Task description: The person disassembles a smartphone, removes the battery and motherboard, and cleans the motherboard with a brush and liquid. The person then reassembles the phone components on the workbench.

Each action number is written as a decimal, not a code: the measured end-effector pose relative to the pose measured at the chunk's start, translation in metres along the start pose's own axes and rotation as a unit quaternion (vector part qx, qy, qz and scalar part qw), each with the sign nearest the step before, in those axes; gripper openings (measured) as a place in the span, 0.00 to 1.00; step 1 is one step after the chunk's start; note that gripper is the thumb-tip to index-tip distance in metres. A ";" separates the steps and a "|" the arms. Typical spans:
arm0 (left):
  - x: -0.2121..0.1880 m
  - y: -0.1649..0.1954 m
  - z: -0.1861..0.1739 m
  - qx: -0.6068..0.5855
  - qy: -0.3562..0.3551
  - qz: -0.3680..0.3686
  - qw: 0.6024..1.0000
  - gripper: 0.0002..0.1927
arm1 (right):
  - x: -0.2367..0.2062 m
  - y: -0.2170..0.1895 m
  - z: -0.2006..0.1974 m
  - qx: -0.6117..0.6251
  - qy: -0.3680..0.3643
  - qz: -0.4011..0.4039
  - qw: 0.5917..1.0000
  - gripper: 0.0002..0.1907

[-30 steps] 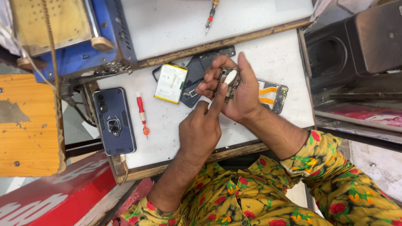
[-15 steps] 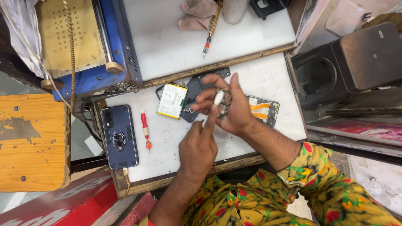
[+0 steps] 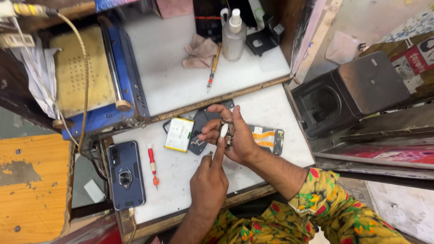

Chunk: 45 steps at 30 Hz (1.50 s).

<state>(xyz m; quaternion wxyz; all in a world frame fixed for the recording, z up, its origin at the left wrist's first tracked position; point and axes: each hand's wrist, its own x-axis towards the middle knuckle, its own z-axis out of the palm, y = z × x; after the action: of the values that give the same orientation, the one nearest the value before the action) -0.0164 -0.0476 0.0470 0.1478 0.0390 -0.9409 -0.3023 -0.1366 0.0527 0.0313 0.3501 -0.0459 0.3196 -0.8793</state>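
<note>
Right hand [image 3: 239, 140] grips a small circuit board [image 3: 227, 133] above the surface [image 3: 271, 113], as it did a second ago. Left hand [image 3: 209, 178] has slid its forefinger onto the board's pale patch, just right of the battery [image 3: 179, 134], pressing it.

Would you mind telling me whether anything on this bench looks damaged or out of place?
A phone lies opened up, its battery beside it. The right hand holds its circuit board; the left hand touches it. Nothing is spilled.
</note>
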 end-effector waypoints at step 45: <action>-0.007 0.021 0.009 -0.098 0.010 -0.010 0.995 0.31 | -0.016 -0.001 0.000 -0.102 -0.081 -0.044 0.991 0.45</action>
<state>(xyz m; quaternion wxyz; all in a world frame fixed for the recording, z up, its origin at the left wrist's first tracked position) -0.0118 -0.0247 0.0501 0.1575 0.0364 -0.9046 -0.3943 -0.1249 0.0632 0.0341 0.3295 -0.1664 0.3755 -0.8501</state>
